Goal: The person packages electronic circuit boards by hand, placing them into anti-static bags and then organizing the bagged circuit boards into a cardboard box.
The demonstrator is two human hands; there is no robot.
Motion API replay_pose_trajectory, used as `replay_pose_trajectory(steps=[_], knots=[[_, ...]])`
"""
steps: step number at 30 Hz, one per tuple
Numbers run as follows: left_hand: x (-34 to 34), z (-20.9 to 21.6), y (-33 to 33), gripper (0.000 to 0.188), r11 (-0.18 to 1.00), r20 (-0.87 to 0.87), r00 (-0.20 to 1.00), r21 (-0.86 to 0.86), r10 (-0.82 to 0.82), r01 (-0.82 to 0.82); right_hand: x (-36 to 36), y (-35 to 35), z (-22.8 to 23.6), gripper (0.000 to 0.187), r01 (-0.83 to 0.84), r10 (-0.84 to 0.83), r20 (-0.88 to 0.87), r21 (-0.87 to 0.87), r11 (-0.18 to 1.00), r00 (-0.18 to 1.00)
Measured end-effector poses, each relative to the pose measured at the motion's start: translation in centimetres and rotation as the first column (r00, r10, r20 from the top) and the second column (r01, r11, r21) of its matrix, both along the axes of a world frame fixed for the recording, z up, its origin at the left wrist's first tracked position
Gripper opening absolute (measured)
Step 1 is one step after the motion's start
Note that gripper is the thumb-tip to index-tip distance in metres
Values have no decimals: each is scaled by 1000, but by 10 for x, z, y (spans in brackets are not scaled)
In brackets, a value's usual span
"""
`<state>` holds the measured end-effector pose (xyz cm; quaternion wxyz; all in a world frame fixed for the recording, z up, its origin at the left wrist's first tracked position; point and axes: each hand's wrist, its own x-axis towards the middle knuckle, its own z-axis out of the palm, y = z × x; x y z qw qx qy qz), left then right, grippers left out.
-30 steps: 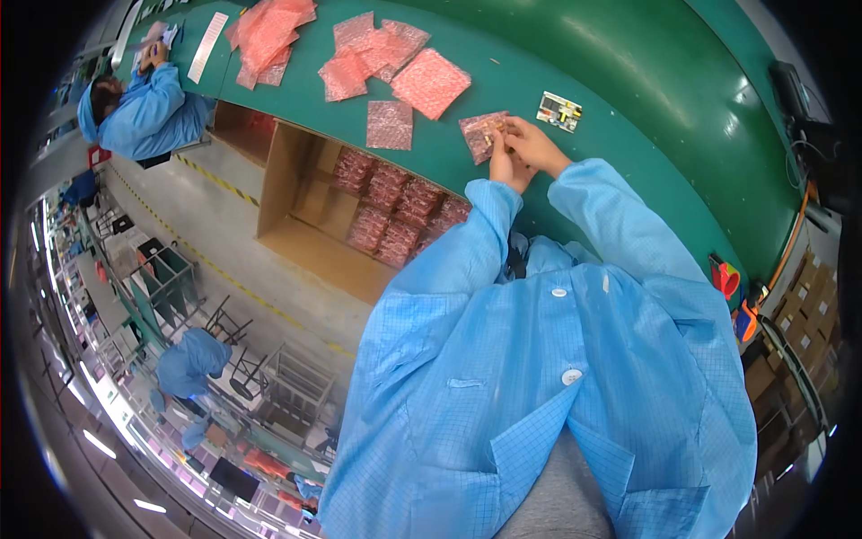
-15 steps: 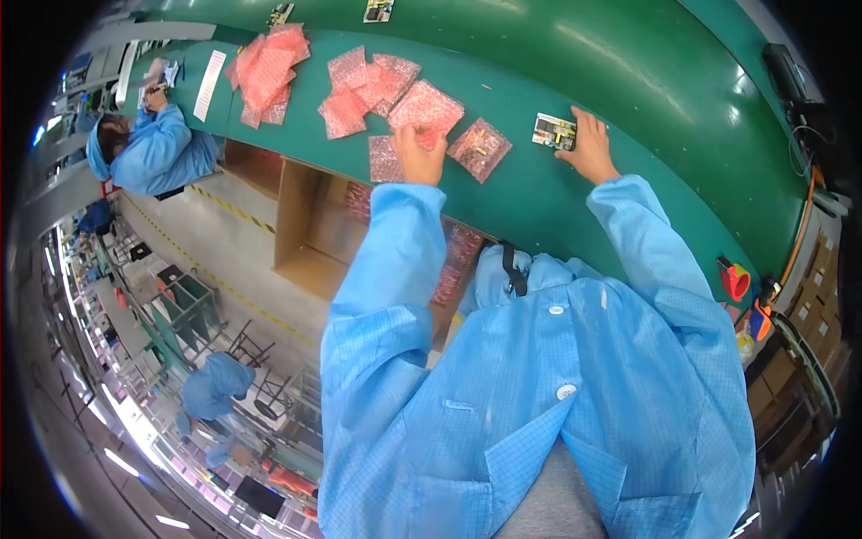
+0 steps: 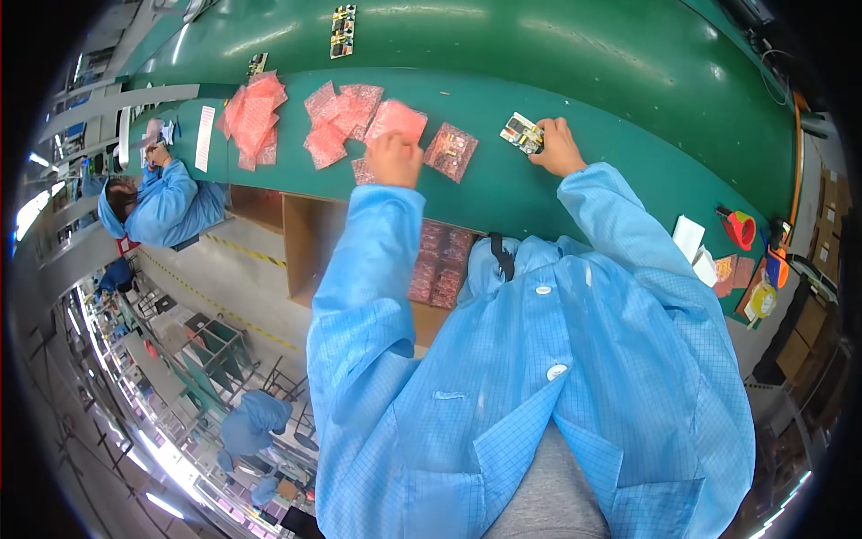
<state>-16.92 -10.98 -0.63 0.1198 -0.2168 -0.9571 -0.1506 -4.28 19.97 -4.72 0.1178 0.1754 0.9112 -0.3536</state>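
Observation:
My left hand (image 3: 393, 162) has its fingers curled on the near edge of a flat pink bubble-wrap bag (image 3: 398, 119). Part of another bubble bag (image 3: 362, 172) shows beside that hand's wrist. To the right lies a bubble bag with a circuit board inside (image 3: 451, 152). Farther right, my right hand (image 3: 558, 148) grips the right end of a bare circuit board (image 3: 521, 132) between thumb and fingers. The board has black, white and yellow parts and sits at or just above the green mat; I cannot tell which.
Pink bubble bags lie in a loose group (image 3: 341, 117) and a taller pile (image 3: 256, 117) leftward. More circuit boards (image 3: 342, 31) sit at the back. Below the table edge, a cardboard box (image 3: 314, 238) holds wrapped packets (image 3: 444, 260). A tape dispenser (image 3: 740, 229) stands right; a co-worker (image 3: 162, 207) sits left.
My view has shifted, so the table appears moved left. My left fingers now bend over the bag's near edge. The right hand has closed on the circuit board, which is now turned at an angle.

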Motion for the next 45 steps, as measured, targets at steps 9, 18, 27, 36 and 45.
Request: replay_pose_trajectory(steps=[9, 18, 27, 36, 45], knots=[[176, -41, 84, 26, 879, 309, 825, 231, -473, 417, 127, 31, 6, 70, 314, -274, 165, -323, 893, 948], [164, -59, 115, 22, 830, 317, 784, 372, -534, 415, 211, 32, -26, 62, 548, -605, 147, -625, 556, 782], [164, -93, 127, 8, 886, 414, 787, 293, -457, 359, 210, 34, -15, 42, 555, -619, 233, -732, 396, 750], [162, -88, 110, 9, 812, 519, 681, 549, -516, 197, 168, 14, 6, 41, 360, -429, 147, -805, 472, 891], [163, -86, 104, 11, 800, 550, 651, 580, -524, 153, 160, 5, -4, 38, 170, -286, 1, -807, 566, 958]])
